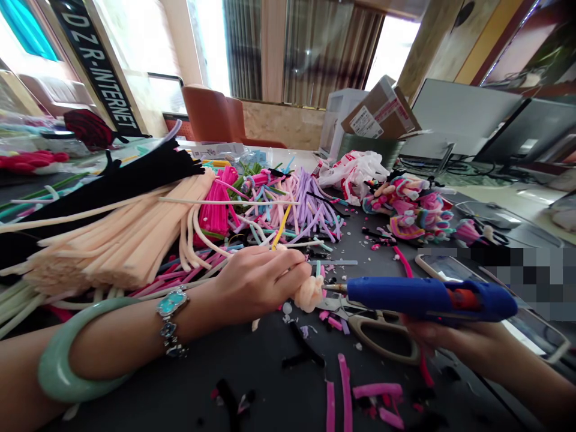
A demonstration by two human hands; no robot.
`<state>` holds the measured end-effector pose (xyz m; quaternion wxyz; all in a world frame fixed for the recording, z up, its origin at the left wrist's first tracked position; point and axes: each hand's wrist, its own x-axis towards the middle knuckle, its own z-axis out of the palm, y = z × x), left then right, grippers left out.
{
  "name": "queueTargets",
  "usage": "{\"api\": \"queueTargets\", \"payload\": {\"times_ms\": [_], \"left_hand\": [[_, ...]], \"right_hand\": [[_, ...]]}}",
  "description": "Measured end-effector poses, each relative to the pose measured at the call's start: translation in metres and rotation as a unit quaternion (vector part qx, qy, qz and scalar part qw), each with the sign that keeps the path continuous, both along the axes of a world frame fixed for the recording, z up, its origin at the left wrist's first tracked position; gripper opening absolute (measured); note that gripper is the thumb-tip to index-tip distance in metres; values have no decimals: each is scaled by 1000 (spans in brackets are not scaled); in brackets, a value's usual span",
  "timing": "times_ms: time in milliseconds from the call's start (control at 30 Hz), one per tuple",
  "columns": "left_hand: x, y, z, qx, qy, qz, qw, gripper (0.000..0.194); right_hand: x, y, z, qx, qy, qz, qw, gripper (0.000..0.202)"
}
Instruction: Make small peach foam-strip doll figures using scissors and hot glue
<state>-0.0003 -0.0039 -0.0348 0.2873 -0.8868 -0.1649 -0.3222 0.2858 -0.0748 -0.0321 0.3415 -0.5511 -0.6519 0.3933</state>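
My left hand [263, 279], with a green bangle and a bracelet on its wrist, pinches a small coiled ball of cream pipe cleaner [309, 294]. From the right, my right hand [450, 333] is wrapped round the handle of a blue glue gun [400, 296]. The gun lies level, and its metal nozzle touches or nearly touches the right side of the coil. Below the gun, scissors with beige handles [384, 342] rest on the dark table [270, 384].
Bundles of cream pipe cleaners [121, 240] and pink and purple ones [310, 201] lie behind my left hand. Finished colourful pieces [414, 210] and a white plastic bag [353, 174] are at the back right. A phone [535, 333] lies at the right. Pink offcuts [344, 390] lie in front.
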Motion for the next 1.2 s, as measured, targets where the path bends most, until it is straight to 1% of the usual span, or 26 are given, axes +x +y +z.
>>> {"api": "queueTargets", "payload": {"times_ms": [67, 167, 233, 300, 400, 533, 633, 733, 833, 900, 967, 1067, 1200], "left_hand": [[0, 0, 0, -7, 5, 1, 1000, 8], [0, 0, 0, -20, 14, 7, 1000, 10], [0, 0, 1, -24, 17, 10, 1000, 12], [0, 1, 1, -24, 20, 12, 999, 14], [-1, 1, 1, -25, 25, 15, 999, 16], [-2, 1, 0, -32, 39, 23, 998, 15], [-2, 1, -1, -39, 47, 21, 998, 16], [-3, 0, -1, -50, 40, 8, 998, 19], [-4, -1, 0, -49, 29, -7, 998, 22], [-3, -1, -1, -43, 21, -13, 999, 29], [-2, -1, -1, -36, 15, -17, 999, 40], [-2, 0, -2, -30, 13, -18, 999, 50], [-2, 0, -2, -39, 16, -23, 999, 52]], "right_hand": [[1, 0, 0, -6, 8, -26, 1000, 35], [0, 1, 0, -3, 53, -68, 996, 36], [-1, 5, 1, 21, 79, -82, 993, 36], [-2, 12, 2, 57, 79, -98, 990, 35], [2, 27, -2, 79, 22, -138, 987, 33], [12, 43, -14, 50, -122, -182, 974, 45], [14, 49, -21, 61, -185, -191, 962, 45], [10, 52, -23, 90, -205, -185, 957, 42], [8, 57, -24, 114, -229, -181, 950, 44], [9, 59, -25, 125, -246, -179, 944, 45], [12, 61, -26, 131, -263, -177, 939, 45], [16, 60, -24, 137, -289, -173, 931, 47], [23, 57, -16, 148, -319, -168, 921, 54]]}}
